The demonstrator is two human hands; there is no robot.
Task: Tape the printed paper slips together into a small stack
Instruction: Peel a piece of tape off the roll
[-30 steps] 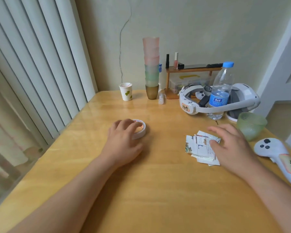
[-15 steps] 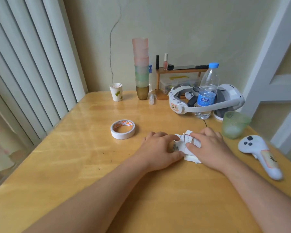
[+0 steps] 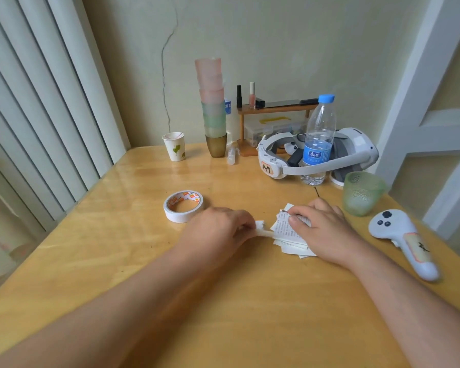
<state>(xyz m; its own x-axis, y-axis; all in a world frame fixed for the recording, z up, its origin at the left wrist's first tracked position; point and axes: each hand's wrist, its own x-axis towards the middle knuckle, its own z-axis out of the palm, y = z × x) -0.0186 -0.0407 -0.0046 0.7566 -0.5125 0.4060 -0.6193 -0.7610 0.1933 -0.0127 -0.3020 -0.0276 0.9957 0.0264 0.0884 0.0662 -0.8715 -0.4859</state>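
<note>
Left hand pinches a white strip beside printed white paper slips; right hand presses them flat on the wooden table.

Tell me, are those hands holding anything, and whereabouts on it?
The left hand pinches the left edge of the paper slips. The right hand presses down on their right side. The tape roll lies untouched.

Layout around the hands
Tape roll left of left hand; paper slips under right hand; controller right.
</note>
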